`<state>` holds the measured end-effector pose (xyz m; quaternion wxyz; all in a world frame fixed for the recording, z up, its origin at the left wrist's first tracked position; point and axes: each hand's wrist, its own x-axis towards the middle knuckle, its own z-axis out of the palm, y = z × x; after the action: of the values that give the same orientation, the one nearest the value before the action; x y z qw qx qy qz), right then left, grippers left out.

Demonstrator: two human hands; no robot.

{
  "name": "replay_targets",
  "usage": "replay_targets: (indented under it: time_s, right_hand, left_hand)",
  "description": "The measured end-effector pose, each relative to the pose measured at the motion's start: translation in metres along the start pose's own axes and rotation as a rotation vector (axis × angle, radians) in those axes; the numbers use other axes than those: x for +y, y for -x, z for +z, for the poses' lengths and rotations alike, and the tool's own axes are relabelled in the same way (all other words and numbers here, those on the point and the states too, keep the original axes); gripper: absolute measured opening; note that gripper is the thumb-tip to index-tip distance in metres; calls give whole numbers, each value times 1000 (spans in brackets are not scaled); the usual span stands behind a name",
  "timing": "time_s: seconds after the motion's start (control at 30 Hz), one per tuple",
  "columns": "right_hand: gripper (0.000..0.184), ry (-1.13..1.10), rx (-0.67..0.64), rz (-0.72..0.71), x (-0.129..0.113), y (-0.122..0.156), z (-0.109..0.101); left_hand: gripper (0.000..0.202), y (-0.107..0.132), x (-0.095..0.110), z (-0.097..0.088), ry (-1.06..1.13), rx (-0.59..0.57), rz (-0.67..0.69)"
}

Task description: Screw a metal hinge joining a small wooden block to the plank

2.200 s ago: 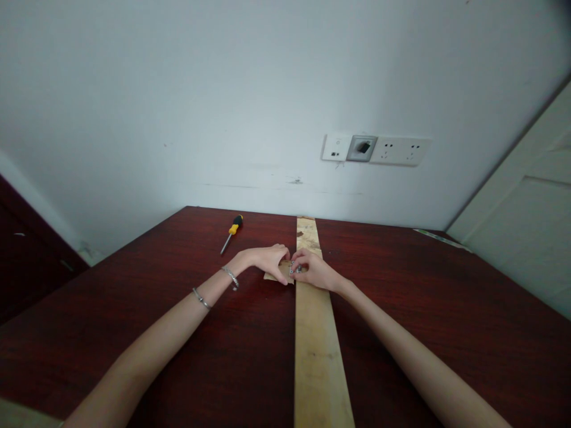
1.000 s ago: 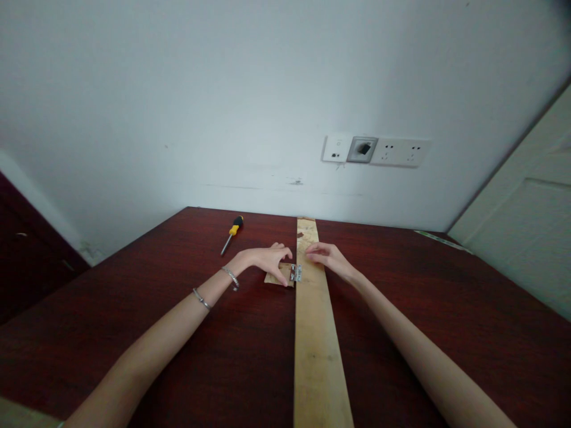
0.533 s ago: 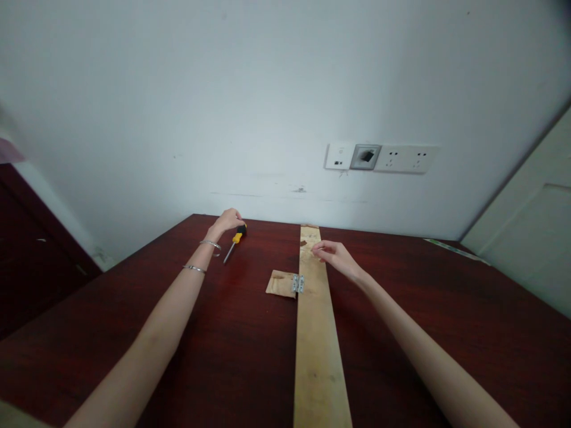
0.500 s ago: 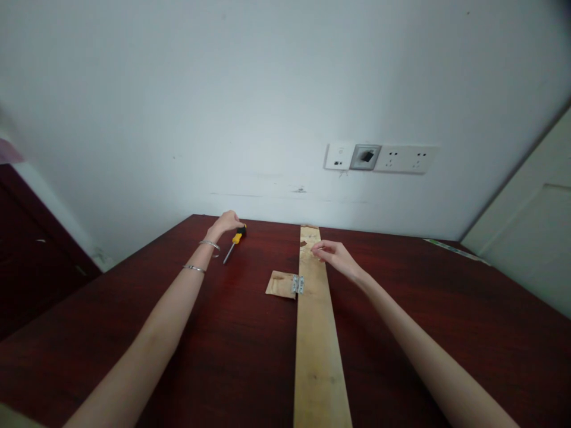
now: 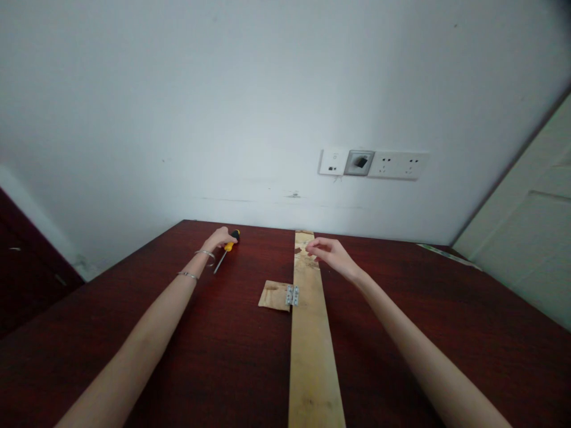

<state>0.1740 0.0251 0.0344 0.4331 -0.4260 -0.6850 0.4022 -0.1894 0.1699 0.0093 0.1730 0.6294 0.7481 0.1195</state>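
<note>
A screwdriver (image 5: 229, 246) with a black and yellow handle lies on the dark red tabletop, its metal shaft pointing toward me. My left hand (image 5: 218, 238), with bracelets on its wrist, has thumb and fingers closed at the handle. A long pale wooden board (image 5: 312, 339) runs from the near edge of view almost to the wall. On its left side a metal hinge (image 5: 292, 295) joins it to a small wooden piece (image 5: 273, 295). Over the far end of the board, my right hand (image 5: 332, 254) holds its fingertips in a pinch; anything between them is too small to make out.
The white wall (image 5: 250, 119) stands right behind the tabletop (image 5: 383, 297). Sockets and a switch plate (image 5: 399, 165) are mounted on it. A thin, light strip (image 5: 448, 256) lies by the far right edge, beside a pale door (image 5: 526, 238).
My left hand has come down nearer to the screwdriver handle. My right hand stays over the board's far end, its fingers slightly shifted. The whole view has moved a little.
</note>
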Motion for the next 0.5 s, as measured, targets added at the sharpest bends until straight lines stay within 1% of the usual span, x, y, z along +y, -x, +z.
replay_targets:
  time_s: [0.13, 0.23, 0.33, 0.43, 0.47, 0.5]
  right_hand:
    - [24, -23, 6, -13, -1, 1, -4]
    - [24, -76, 34, 9, -5, 4, -7]
    - [22, -201, 66, 33, -12, 7, -10]
    - [21, -313, 82, 26, -24, 8, -11]
    - [21, -331, 88, 21, -30, 8, -10]
    - [22, -341, 95, 14, -35, 9, -9]
  left_hand:
    - [26, 1, 1, 3, 1, 25, -5]
    - [28, 4, 3, -2, 37, 40, 0]
    - [30, 8, 8, -16, 100, 58, 37]
    - [32, 19, 23, -37, 175, 84, 94]
    - [32, 26, 30, -45, 210, 89, 127]
    - [31, 36, 39, -53, 304, 84, 206]
